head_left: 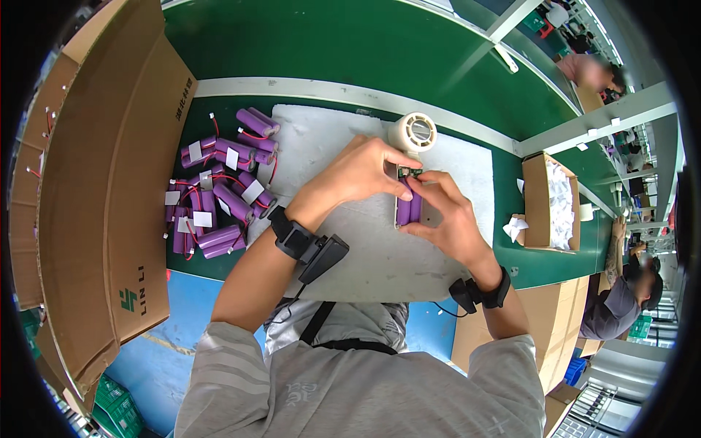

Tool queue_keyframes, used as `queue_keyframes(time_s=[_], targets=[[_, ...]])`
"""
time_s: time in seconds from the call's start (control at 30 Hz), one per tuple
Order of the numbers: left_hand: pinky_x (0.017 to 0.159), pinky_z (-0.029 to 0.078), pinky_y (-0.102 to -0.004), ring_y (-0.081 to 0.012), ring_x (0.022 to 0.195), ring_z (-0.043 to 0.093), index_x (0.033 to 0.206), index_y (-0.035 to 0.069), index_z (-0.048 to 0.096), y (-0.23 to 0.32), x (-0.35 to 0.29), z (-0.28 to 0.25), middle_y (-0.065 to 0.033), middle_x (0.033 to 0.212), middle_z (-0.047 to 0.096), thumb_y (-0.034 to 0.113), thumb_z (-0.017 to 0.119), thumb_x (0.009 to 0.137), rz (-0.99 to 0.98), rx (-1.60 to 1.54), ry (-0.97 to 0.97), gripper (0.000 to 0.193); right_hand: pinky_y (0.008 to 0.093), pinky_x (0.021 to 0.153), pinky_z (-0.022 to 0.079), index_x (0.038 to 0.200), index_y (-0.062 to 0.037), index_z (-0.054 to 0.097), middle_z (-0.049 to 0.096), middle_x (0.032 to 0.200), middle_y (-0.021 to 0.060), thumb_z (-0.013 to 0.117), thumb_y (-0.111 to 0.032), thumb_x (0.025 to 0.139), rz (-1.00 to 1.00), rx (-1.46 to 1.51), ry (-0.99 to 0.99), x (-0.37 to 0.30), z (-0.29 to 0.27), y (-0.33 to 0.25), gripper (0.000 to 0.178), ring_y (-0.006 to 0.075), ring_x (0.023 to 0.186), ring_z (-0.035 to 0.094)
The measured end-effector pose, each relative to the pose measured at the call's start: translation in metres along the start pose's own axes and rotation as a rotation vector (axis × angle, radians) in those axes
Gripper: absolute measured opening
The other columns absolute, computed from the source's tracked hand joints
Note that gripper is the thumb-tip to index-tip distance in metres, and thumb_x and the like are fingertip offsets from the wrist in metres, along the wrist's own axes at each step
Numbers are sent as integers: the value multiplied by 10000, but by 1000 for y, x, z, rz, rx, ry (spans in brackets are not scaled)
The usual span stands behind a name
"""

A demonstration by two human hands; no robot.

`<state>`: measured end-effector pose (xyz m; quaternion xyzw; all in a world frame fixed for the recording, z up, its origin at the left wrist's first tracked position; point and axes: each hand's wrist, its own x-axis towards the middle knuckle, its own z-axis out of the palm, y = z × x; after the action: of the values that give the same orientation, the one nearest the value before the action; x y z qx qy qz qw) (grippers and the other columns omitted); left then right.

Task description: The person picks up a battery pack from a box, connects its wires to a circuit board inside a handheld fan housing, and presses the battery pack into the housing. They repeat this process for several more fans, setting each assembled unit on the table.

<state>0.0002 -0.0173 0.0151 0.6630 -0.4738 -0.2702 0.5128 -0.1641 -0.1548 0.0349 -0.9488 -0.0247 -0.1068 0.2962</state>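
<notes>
A cream handheld fan lies on a pale mat, its round slotted head pointing away from me. Its handle is open, showing a purple battery pack of two cells inside and a small green circuit board above the cells. My left hand closes on the handle from the left, thumb and fingertips by the board. From the right, my right hand pinches the handle, with its forefinger near the board and thumb at the lower end. My fingers partly hide the board and any wires.
Several purple battery packs with red leads and white tabs lie heaped left of the mat. A tall cardboard box stands at the far left. On the right, a small carton holds white paper scraps. Other people sit beyond the bench on the right.
</notes>
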Motion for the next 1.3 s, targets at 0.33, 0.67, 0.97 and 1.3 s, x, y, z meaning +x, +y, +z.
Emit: queue_keyframes(time_s=[0.33, 0.67, 0.97, 1.3], targets=[[699, 485, -278, -125, 782, 592, 1191, 117, 657, -10, 11, 8, -107, 1012, 700, 144, 799, 701, 158, 99, 220, 511, 395, 801, 540, 1253, -13, 560, 494, 1256, 101, 820, -204, 650, -12, -321, 44, 8, -1, 15, 684, 290, 910, 630], [746, 504, -287, -187, 846, 626, 1124, 81, 663, -27, 12, -6, -98, 1088, 670, 133, 725, 793, -12, 256, 381, 340, 355, 787, 518, 1163, -78, 625, 579, 1207, 117, 716, -181, 814, 178, -270, 577, 26, -110, 50, 375, 240, 979, 635], [746, 484, -241, -129, 850, 605, 1020, 27, 672, -47, 19, -8, -63, 1049, 666, 56, 670, 835, -1, 186, 364, 188, 393, 862, 500, 1201, -124, 623, 676, 1083, 154, 726, -331, 761, 1015, -968, 570, -258, -376, 281, 497, 315, 992, 652], [761, 475, -218, -86, 833, 591, 986, 5, 677, -50, 18, -8, -32, 949, 675, 60, 659, 876, -62, 212, 441, 125, 396, 1120, 309, 1447, -31, 301, 373, 1453, 213, 844, -99, 583, 786, -719, 53, -323, -367, 506, 1022, 331, 1363, 343]])
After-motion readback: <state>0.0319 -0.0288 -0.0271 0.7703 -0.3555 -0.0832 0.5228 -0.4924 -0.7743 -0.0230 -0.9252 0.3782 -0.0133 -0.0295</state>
